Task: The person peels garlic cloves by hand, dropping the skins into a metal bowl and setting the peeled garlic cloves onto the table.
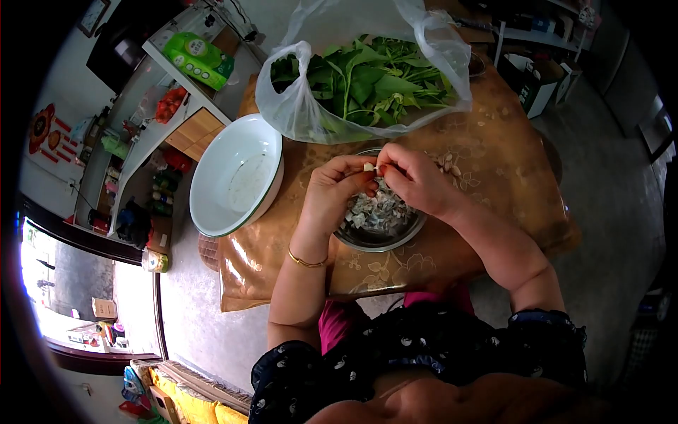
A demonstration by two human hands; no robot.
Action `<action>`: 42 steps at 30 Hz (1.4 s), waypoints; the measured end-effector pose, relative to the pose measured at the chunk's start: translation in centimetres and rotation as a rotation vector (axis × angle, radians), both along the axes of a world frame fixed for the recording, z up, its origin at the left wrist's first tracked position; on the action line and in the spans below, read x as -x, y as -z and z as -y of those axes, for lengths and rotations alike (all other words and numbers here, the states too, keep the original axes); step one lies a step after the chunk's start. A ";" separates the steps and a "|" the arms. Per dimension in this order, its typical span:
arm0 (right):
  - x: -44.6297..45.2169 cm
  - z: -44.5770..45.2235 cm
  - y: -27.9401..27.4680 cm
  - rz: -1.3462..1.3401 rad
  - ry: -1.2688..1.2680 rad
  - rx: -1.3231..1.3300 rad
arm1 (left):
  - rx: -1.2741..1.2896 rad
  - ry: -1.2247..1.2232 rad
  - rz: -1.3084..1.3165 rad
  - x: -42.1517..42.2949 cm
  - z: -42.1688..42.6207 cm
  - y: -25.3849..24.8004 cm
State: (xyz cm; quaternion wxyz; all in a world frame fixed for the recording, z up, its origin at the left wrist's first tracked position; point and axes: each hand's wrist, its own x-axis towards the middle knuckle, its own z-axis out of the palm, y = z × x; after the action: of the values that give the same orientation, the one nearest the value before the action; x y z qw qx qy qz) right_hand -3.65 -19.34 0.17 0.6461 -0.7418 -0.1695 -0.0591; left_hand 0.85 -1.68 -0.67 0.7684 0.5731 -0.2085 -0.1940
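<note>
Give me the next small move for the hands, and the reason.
Probably a gentle pull with the right hand at the pale piece, done low over the bowl: the left hand seems to pinch that piece, the right fingertips are right beside it, and whitish scraps lie in the bowl below.

A pale wall [60, 63] with a red hanging ornament [44, 131] stands at the left, beside a white shelving unit [199, 134] with a wood-toned panel. Bright light fills a dark-framed opening [134, 297] below. Smooth grey floor [205, 339] surrounds the brown-covered counter [515, 162]; yellow cushions [187, 396] lie at lower left, a white rack [519, 33] stands upper right
</note>
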 end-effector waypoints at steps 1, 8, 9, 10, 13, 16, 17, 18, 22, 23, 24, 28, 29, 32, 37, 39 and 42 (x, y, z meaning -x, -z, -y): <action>0.0 0.0 0.1 0.006 -0.009 -0.003 | 0.017 0.002 -0.021 0.0 0.0 0.0; 0.1 -0.1 0.1 0.049 -0.031 -0.013 | 0.137 0.035 -0.157 -0.1 -0.2 -0.5; 0.1 -0.1 0.1 0.045 -0.035 -0.017 | 0.155 0.039 -0.175 -0.2 -0.2 -0.5; 0.1 0.0 0.1 0.041 -0.040 -0.020 | 0.173 0.043 -0.193 -0.3 -0.3 -0.5; 0.3 -0.1 -0.1 -0.007 -0.068 -0.060 | 0.215 0.061 -0.219 -0.6 -0.5 -0.3; 0.3 -0.2 -0.1 0.000 -0.078 -0.067 | 0.215 0.012 -0.263 -0.4 -0.3 -0.6; 0.2 -0.2 0.0 0.014 -0.078 -0.061 | 0.246 0.033 -0.266 -0.6 -0.5 -0.4; 0.3 -0.2 -0.1 0.004 -0.085 -0.062 | 0.277 0.055 -0.268 -0.9 -0.7 0.0; 0.4 -0.1 -0.2 -0.004 -0.105 -0.044 | 0.281 0.020 -0.277 -1.1 -0.9 0.0; 0.4 -0.1 -0.2 0.001 -0.108 -0.033 | 0.286 0.003 -0.282 -1.0 -0.9 -0.2; 0.4 -0.1 -0.2 0.002 -0.103 -0.030 | 0.291 -0.015 -0.288 -0.9 -0.8 -0.3; 0.3 0.0 0.1 0.073 -0.086 0.049 | 0.291 -0.026 -0.266 -1.2 -0.9 0.0; 0.2 0.1 0.2 0.107 -0.082 0.085 | 0.277 -0.029 -0.263 -1.3 -0.9 -0.1; 0.1 -0.1 0.0 0.191 -0.040 0.216 | 0.225 -0.045 -0.243 -1.2 -0.9 -0.3; 0.3 -0.3 0.0 0.135 0.012 0.321 | 0.153 -0.076 -0.189 -0.6 -0.5 -0.8; 0.3 -0.3 0.1 0.078 0.009 0.266 | 0.116 -0.092 -0.128 -0.5 -0.5 -0.5; -0.3 -0.3 1.1 0.041 -0.016 0.103 | 0.041 -0.115 -0.041 -0.4 -0.3 -0.4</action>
State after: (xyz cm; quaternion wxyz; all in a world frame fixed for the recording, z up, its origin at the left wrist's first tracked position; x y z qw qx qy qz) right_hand -3.34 -19.06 -0.91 0.6039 -0.7714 -0.1914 -0.0600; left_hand 1.26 -1.36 -0.23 0.7939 0.5643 -0.1635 -0.1570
